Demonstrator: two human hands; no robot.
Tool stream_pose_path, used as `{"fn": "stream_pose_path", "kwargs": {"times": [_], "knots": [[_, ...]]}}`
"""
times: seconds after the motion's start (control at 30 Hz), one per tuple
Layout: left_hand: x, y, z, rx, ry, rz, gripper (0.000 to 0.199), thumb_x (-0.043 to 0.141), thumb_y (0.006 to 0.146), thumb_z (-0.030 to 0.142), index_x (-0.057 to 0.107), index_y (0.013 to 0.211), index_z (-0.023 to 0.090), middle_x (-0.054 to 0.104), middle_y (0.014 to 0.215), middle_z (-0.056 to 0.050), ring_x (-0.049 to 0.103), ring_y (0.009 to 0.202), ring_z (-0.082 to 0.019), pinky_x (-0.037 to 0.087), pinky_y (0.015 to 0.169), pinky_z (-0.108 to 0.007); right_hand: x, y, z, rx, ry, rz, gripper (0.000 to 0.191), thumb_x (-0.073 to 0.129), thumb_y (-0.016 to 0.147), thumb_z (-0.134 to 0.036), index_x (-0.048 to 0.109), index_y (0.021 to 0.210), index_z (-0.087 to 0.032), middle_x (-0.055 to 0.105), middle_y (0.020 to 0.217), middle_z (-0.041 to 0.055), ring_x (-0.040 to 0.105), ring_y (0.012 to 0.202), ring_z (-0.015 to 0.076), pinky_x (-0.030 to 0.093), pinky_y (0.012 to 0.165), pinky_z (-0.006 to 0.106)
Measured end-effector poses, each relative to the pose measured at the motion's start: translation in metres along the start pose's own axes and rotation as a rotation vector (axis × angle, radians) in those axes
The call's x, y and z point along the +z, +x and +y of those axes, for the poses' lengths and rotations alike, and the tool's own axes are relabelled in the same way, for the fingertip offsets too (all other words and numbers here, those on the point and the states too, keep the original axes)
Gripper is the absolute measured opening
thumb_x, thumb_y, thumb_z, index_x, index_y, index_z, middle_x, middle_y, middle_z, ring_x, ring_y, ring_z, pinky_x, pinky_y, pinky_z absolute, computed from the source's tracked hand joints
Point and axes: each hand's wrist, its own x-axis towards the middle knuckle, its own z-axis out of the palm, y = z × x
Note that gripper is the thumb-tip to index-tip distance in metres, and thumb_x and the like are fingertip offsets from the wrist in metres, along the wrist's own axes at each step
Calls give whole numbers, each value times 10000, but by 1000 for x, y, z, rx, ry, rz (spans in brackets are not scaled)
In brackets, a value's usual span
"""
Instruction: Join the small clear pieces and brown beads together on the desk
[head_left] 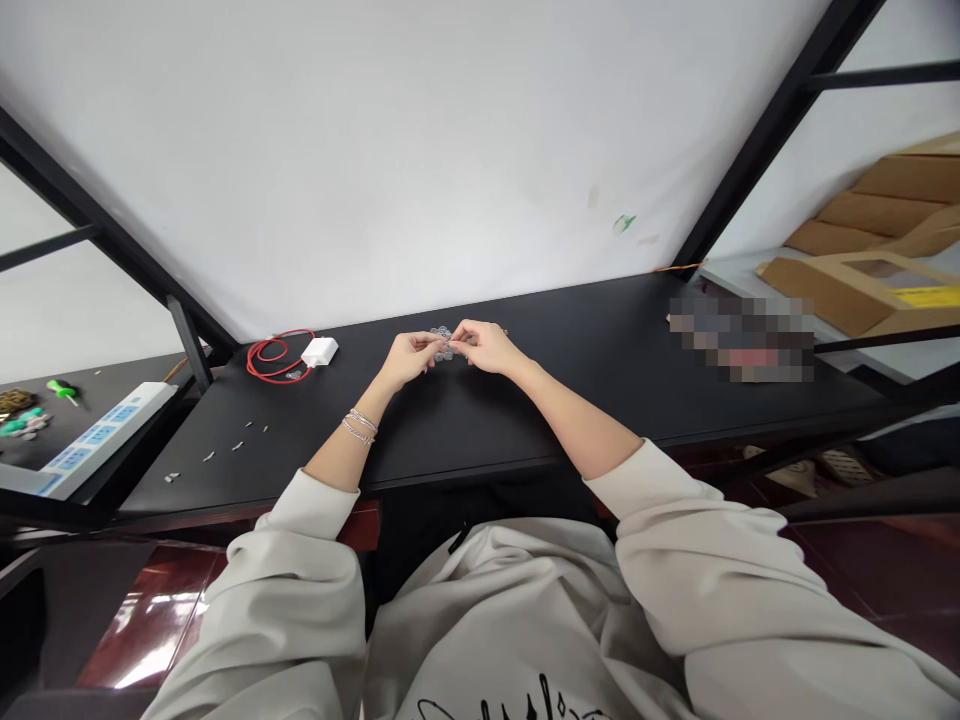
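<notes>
1. Your cream sweatshirt sleeves (300, 570) are pushed back from your forearms, and silver bracelets (359, 426) circle your left wrist.
2. Your left hand (407, 360) and right hand (486, 347) meet above the black counter (525, 420), close together.
3. Your left fingers (431, 343) and right fingers (459, 333) are pressed together, pinching a small cluster of clear pieces (443, 343) between the two hands; its exact shape is too small to tell.
4. Tiny pale bits (237, 445) lie scattered on the counter to your left.
5. Farther left and ahead, a coiled red cable (274, 356) lies beside a white charger (320, 351).
6. Beyond the counter's left end sits a white power strip (105, 440); to the far right, flattened cardboard (862, 295) rests on a shelf (750, 275).
</notes>
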Motion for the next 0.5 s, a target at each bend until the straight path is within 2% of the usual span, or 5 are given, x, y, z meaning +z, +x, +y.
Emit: {"fn": "stream_pose_path", "kwargs": {"times": [0.13,0.27,0.37,0.5], "knots": [[-2,0,-1,0,-5,1,266,827,780,339,812,918,112,694,673,-62,523,514,-86,411,463,-212,-1,-1,-1,32,22,-50,127,653,898,-313,659,862,-191,725,794,13,590,578,120,451,616,256],[-2,-1,0,-2,-16,-17,289,863,725,321,800,919,116,683,661,-50,542,527,-94,411,466,-214,-1,-2,-3,25,-20,-53,299,538,968,-330,620,718,-187,697,705,8,584,525,114,445,592,247],[-2,-1,1,0,-12,-7,274,878,693,289,772,876,115,665,637,-35,527,508,-88,404,456,-212,-4,0,-5,16,-57,25,266,553,950,-282,623,713,-184,709,714,19,620,570,128,470,616,241],[-3,0,0,18,-27,38,253,880,685,259,724,829,123,665,674,-27,495,470,-67,385,426,-207,-19,7,3,87,-75,222,135,626,898,-249,696,814,-172,746,795,48,667,631,156,534,673,269]]}}
